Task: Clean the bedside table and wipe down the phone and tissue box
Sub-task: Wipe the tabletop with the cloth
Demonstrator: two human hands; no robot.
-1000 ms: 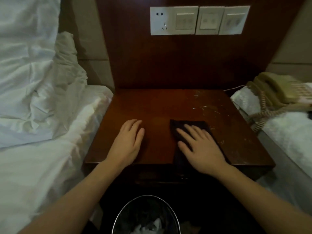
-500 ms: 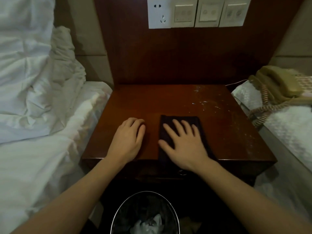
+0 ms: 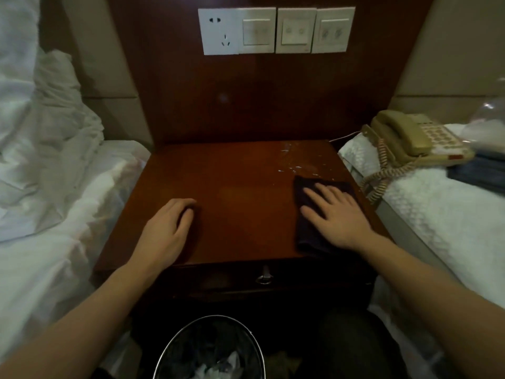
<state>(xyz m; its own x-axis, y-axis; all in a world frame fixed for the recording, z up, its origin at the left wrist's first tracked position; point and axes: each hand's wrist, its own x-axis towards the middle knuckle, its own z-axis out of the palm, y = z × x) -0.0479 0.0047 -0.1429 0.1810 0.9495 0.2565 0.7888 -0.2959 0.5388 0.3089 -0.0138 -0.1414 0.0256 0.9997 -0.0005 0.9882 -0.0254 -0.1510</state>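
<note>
Fingers (image 3: 318, 193) of the right hand (image 3: 334, 214) lie straight, pressing a dark cloth (image 3: 306, 228) flat on the bench (image 3: 240, 187), at its side nearest the phone (image 3: 410, 138). Left hand (image 3: 166, 228) rests on the bench, fingers loosely curled, holding nothing. White specks (image 3: 292, 168) lie just beyond the cloth.

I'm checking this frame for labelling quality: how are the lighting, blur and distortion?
Head view: dim, warm light; the bedside table is dark but readable, with a dull sheen mid-top. The cloth nearly merges with shadow under the right hand. Wide-angle bending at the edges; the phone is slightly soft, the far right smeared.
</note>
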